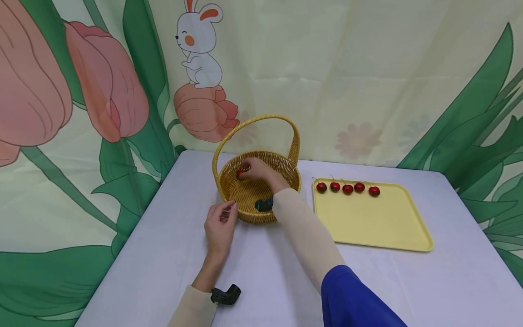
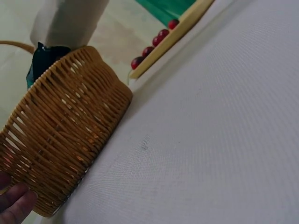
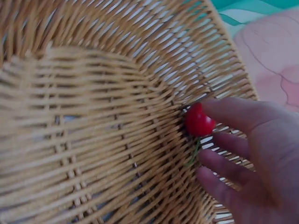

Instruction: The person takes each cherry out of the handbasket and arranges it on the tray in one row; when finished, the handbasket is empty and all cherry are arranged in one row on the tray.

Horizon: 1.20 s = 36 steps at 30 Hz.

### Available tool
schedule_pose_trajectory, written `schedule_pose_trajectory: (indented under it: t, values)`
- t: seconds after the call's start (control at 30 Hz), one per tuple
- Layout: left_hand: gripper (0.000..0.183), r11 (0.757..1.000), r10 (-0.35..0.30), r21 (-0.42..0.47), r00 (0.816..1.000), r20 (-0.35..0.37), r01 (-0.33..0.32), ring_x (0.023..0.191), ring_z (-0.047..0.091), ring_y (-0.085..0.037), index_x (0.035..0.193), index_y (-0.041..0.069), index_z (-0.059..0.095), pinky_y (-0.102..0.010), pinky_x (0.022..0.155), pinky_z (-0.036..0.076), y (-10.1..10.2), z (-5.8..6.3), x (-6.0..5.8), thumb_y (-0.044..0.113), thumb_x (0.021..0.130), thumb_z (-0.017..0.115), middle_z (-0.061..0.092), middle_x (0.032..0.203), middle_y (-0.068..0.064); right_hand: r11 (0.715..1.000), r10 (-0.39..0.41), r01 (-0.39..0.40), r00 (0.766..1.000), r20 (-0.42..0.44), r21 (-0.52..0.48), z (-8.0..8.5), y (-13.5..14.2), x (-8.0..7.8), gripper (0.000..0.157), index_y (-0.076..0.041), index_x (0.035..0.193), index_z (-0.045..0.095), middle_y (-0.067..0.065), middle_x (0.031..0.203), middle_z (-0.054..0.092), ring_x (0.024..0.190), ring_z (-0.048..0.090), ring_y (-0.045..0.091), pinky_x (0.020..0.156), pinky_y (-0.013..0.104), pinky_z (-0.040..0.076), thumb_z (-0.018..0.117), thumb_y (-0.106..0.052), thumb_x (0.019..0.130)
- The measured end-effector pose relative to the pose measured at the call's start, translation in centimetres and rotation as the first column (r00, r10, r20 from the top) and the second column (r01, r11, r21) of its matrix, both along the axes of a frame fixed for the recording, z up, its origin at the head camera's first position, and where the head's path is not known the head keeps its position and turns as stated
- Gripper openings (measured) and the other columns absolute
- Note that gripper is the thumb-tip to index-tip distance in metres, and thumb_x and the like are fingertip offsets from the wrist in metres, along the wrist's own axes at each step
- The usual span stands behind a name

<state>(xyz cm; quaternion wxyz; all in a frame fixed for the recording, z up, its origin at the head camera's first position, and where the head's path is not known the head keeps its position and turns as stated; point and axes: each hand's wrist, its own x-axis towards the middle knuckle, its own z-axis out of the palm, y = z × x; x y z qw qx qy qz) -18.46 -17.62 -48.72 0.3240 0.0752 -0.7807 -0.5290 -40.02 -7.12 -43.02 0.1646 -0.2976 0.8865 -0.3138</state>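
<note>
A wicker basket point(image 1: 249, 200) with a tall arched handle stands towards the back of the table. Inside it, my right hand point(image 1: 258, 169) pinches a red cherry point(image 3: 199, 122) low against the woven side. The cherry's green stem point(image 3: 192, 154) hangs down beside the fingers; the thumb is hidden in the right wrist view. My left hand point(image 1: 220, 225) is at the basket's near left rim, its fingers loosely bent and touching the outside. In the left wrist view only a few fingertips point(image 2: 18, 205) show by the basket wall.
Right of the basket lies a yellow tray point(image 1: 372, 222), with several cherries point(image 1: 347, 189) in a row along its far edge. A white cloth point(image 1: 261, 281) covers the table. Behind hangs a printed curtain point(image 1: 318, 81) with tulips and a rabbit.
</note>
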Motion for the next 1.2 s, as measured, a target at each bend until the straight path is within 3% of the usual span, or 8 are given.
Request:
schedule_pose_trajectory:
  t: [0.3, 0.67, 1.2]
  values:
    - [0.021, 1.0, -0.002, -0.016, 1.0, -0.01, 0.001, 0.08, 0.063, -0.011, 0.108, 0.01, 0.075, -0.013, 0.068, 0.053, -0.3, 0.0, -0.2, 0.026, 0.095, 0.071, 0.066, 0.098, -0.005, 0.997, 0.062, -0.063, 0.998, 0.019, 0.034, -0.1, -0.3, 0.0, 0.039, -0.005, 0.132, 0.061, 0.014, 0.13, 0.065, 0.122, 0.06, 0.028, 0.105, 0.042, 0.051, 0.069, -0.013, 0.095]
    - [0.02, 1.0, -0.003, 0.013, 1.0, -0.028, 0.004, 0.08, 0.063, -0.012, 0.107, 0.009, 0.076, -0.011, 0.067, 0.051, -0.2, -0.3, -0.2, 0.023, 0.093, 0.073, 0.066, 0.097, -0.007, 0.989, 0.12, -0.123, 0.992, 0.042, 0.086, -0.5, -0.5, 0.1, 0.039, -0.01, 0.131, 0.063, 0.01, 0.129, 0.066, 0.12, 0.062, 0.025, 0.103, 0.04, 0.052, 0.071, -0.02, 0.094]
    - [0.02, 0.999, -0.017, 0.036, 0.999, -0.048, 0.018, 0.078, 0.064, -0.01, 0.106, 0.009, 0.076, -0.01, 0.067, 0.052, -0.3, -0.3, -0.2, 0.023, 0.093, 0.073, 0.066, 0.094, -0.006, 0.976, 0.104, -0.1, 0.995, -0.01, 0.196, 0.7, -0.5, 0.9, 0.03, -0.009, 0.117, 0.06, 0.009, 0.113, 0.066, 0.099, 0.061, 0.022, 0.086, 0.035, 0.053, 0.073, -0.02, 0.092]
